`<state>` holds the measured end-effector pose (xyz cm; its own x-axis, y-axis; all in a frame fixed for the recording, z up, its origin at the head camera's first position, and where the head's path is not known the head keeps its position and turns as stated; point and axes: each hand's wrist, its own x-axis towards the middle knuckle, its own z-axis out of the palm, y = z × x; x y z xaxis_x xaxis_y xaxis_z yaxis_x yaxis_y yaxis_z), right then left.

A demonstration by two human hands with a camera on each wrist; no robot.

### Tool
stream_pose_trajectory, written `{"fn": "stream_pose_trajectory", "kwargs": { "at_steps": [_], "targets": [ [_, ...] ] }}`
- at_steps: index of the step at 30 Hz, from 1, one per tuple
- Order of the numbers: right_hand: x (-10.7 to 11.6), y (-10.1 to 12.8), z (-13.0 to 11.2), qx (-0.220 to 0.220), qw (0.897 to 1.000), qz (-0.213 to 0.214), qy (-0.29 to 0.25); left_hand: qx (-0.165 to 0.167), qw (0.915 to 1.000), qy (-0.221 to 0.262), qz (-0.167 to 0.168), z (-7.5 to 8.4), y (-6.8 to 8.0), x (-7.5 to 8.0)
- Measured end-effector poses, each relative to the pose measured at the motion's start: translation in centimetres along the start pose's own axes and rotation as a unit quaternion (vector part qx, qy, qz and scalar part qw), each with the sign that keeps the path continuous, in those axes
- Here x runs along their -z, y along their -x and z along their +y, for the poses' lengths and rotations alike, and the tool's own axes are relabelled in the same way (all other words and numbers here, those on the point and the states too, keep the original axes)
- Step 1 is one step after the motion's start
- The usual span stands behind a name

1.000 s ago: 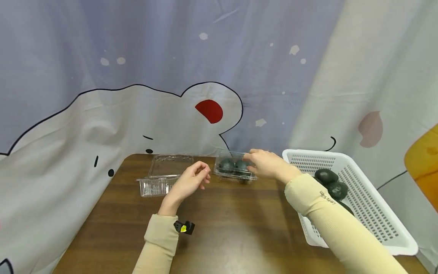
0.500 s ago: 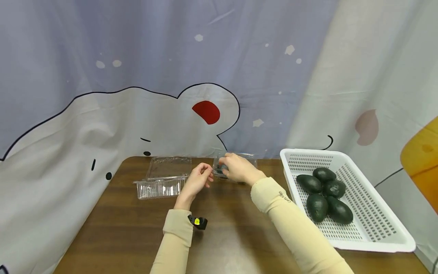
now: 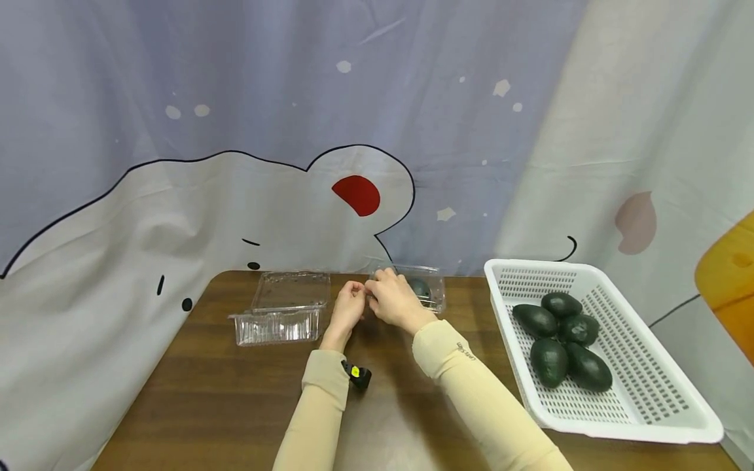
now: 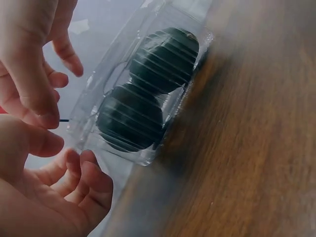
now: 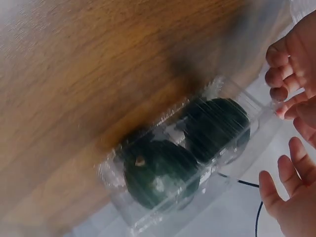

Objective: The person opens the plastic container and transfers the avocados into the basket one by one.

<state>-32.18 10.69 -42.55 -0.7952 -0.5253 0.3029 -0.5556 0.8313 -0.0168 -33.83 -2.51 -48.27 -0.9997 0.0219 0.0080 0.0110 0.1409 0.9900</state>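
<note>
Though loosely curled, fingers (image 4: pixel 89 182) beside clamshell (image 4: pixel 143 94)

Both hands met at the left end of a clear clamshell box (image 3: pixel 425 292) holding dark avocados, the left hand (image 3: pixel 349 307) just beside the right hand (image 3: pixel 393 302). An open clamshell (image 3: pixel 281 313) lay left on the bench (image 3: pixel 235 399); a white basket (image 3: pixel 642 399) of avocados (image 3: pixel 559 340) stood right.

You see dark green avocados (image 3: pixel 556 340) in a white perforated basket (image 3: pixel 642 386). Your table (image 3: pixel 194 405) is brown woodgrain, your sleeves (image 3: pixel 321 405) beige.
</note>
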Motion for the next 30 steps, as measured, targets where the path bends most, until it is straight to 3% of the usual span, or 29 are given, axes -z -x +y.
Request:
{"fn": "stream_pose_trajectory", "kwargs": {
  "at_steps": [11,18,30],
  "targets": [
    [-2.6,-0.3,-1.0,-0.042,0.997,0.015,0.061,0.041,0.9921,0.117,0.020,-1.3,-1.4,-0.6],
    [-3.0,-0.4,-1.8,-0.053,0.994,-0.004,0.098,0.070,0.9790,0.190,-0.025,-1.7,-1.3,-0.5],
    [-3.0,0.1,-2.3,-0.018,0.984,0.004,0.176,0.069,0.9763,0.204,-0.014,-2.3,-1.3,-0.9]
  ]
}}
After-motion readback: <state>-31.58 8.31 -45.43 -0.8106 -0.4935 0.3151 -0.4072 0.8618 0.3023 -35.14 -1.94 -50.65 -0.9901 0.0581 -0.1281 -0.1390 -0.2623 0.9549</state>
